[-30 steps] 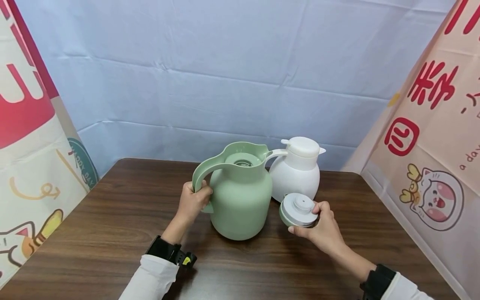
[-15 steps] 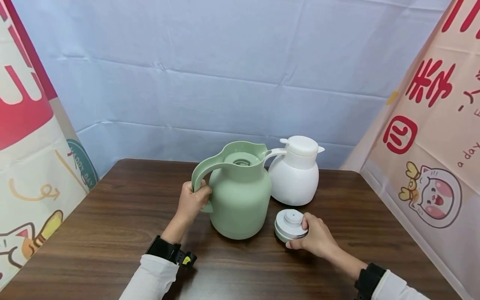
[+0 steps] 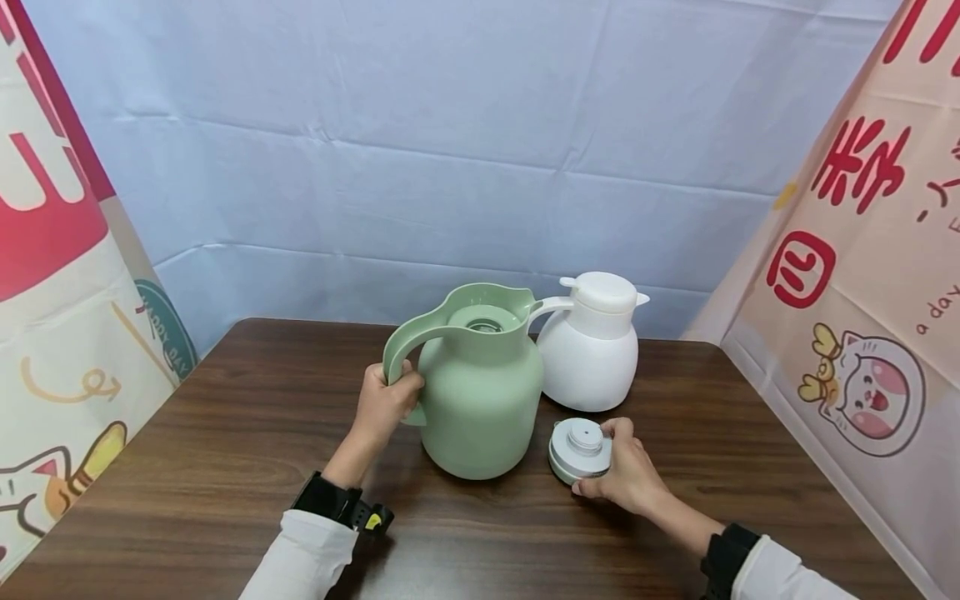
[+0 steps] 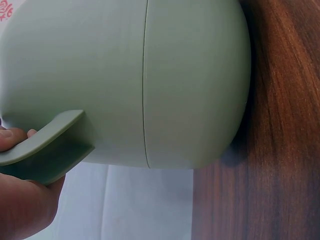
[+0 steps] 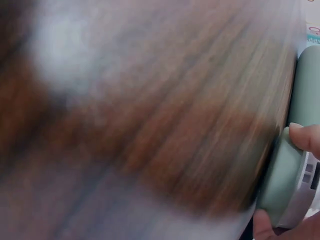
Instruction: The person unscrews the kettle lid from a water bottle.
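A green thermos jug [image 3: 480,400] stands upright on the table, its round mouth uncovered at the top. My left hand [image 3: 386,402] grips its curved handle from the left side; the left wrist view shows the thumb and fingers around the handle's lower end [image 4: 50,135]. To the jug's right, the lid [image 3: 581,450] sits upside down at the tabletop, its white stepped underside up and green side down. Fingers and thumb of my right hand [image 3: 630,471] pinch the lid by its right edge. The right wrist view shows the lid's green side [image 5: 280,180] right against the wood.
A white jug [image 3: 592,358] with its cap on stands behind the lid, its handle close to the green jug's spout. The brown wooden table [image 3: 225,467] has a pale blue cloth [image 3: 450,150] behind it and printed banners [image 3: 862,317] at both sides.
My right hand has lowered the lid toward me and slightly left, down to the tabletop, and still pinches it. The left hand and the green jug have stayed in place.
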### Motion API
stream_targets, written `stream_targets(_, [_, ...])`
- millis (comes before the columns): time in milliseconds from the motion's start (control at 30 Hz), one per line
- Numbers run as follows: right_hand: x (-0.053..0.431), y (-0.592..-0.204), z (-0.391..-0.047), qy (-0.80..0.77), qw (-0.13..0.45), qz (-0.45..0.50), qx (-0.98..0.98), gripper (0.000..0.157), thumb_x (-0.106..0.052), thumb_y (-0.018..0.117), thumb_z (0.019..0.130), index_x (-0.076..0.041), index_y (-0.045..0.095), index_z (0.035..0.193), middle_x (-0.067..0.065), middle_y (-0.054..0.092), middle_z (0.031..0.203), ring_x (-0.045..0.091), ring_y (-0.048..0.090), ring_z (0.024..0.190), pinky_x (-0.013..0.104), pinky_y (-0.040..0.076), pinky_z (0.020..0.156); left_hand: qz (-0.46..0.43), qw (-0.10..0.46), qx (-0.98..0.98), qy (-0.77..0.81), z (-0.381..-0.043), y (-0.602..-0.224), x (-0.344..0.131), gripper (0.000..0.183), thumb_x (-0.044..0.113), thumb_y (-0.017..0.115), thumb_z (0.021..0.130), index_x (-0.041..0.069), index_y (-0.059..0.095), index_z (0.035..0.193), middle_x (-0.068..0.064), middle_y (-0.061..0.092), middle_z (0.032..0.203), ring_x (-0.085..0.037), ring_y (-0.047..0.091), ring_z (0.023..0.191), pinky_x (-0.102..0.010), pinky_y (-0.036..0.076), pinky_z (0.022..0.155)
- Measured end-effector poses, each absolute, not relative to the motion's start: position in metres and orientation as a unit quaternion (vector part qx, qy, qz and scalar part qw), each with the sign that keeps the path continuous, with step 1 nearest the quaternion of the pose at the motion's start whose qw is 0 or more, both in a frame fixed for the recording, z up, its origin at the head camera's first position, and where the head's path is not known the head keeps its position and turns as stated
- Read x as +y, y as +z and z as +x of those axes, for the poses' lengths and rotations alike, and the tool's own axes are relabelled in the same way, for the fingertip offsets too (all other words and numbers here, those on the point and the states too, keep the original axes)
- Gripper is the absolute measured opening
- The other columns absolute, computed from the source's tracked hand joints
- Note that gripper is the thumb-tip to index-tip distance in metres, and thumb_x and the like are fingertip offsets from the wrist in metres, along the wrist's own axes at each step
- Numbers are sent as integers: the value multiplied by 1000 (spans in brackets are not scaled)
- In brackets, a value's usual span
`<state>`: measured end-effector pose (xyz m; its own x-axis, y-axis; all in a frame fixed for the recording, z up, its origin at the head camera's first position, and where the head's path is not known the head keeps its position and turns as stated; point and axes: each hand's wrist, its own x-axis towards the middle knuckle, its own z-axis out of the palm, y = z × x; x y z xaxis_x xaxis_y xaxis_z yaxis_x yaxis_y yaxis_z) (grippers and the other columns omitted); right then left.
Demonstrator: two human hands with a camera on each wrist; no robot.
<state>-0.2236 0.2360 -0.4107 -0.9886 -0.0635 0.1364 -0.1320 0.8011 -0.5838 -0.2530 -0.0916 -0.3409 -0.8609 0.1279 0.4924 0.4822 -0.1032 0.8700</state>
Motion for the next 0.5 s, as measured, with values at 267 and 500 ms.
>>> stream_targets(267, [238,-412,-225,306,33,65,-949,109,-34,88,47,10,31,128,30,46,118,38,45,105,53,41,86,-234,122,-652,-710,-257,-347,-93,42,-9,44,84,8,29,49,12,28,41,-13,24,39,-27,26,46])
stream_targets(500, [238,-414,-227,303,31,64,-950,107,-34,88,47,11,33,127,29,45,118,37,44,106,51,41,88,-232,127,-647,-715,-269,-361,-94,43,-6,46,84,9,31,48,5,28,40,-16,25,38,-27,27,45])
